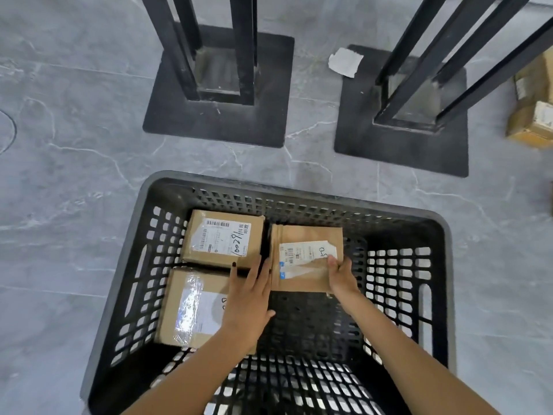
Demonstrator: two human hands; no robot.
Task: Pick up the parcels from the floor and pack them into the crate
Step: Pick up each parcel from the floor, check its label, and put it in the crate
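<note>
A black perforated plastic crate point(440, 265) stands on the grey floor below me. Three brown cardboard parcels with white labels lie inside it. One parcel point(223, 238) sits at the far left and a second parcel point(191, 307) lies in front of it. The third parcel point(305, 259) is in the far middle of the crate. My right hand point(341, 275) grips its near right corner, thumb on the label. My left hand point(248, 298) lies flat with straight fingers against the third parcel's left edge, partly covering the near left parcel.
Two black metal stands point(221, 94) point(404, 121) with square base plates rise from the floor beyond the crate. A crumpled white paper point(345, 61) lies between them. More cardboard boxes point(532, 115) sit at the right edge of the floor.
</note>
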